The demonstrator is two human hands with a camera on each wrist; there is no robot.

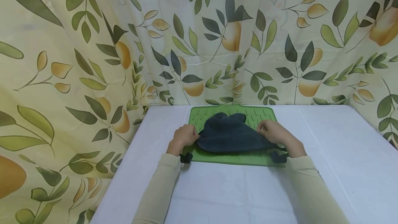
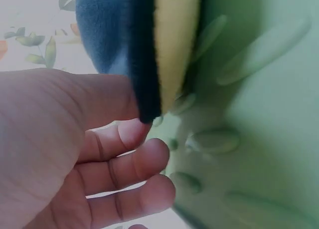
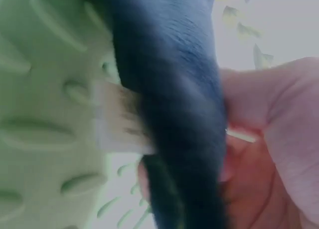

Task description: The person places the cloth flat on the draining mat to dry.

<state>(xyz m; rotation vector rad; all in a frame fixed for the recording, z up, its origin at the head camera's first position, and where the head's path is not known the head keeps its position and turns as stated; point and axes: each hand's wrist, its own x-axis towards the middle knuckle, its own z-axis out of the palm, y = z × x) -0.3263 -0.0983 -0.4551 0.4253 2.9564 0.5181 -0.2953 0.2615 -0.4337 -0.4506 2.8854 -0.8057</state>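
A dark blue, soft cloth piece (image 1: 230,136) lies bunched across a green mat (image 1: 230,161), its upper part folded into rounded lobes. My left hand (image 1: 185,136) pinches its left edge between thumb and index finger, the other fingers loosely bent below. In the left wrist view, a yellow layer (image 2: 177,39) shows along the cloth's underside. My right hand (image 1: 275,133) grips the right edge, with thumb on one side and fingers partly hidden behind the fabric. Beside that grip, a pale label (image 3: 119,120) with blurred print sticks out from the cloth.
The mat, covered with raised oval bumps, lies near the far edge of a white-covered table (image 1: 217,193). A curtain (image 1: 174,44) printed with leaves and fruit hangs behind and to the left. Small black devices (image 1: 186,158) sit at both wrists.
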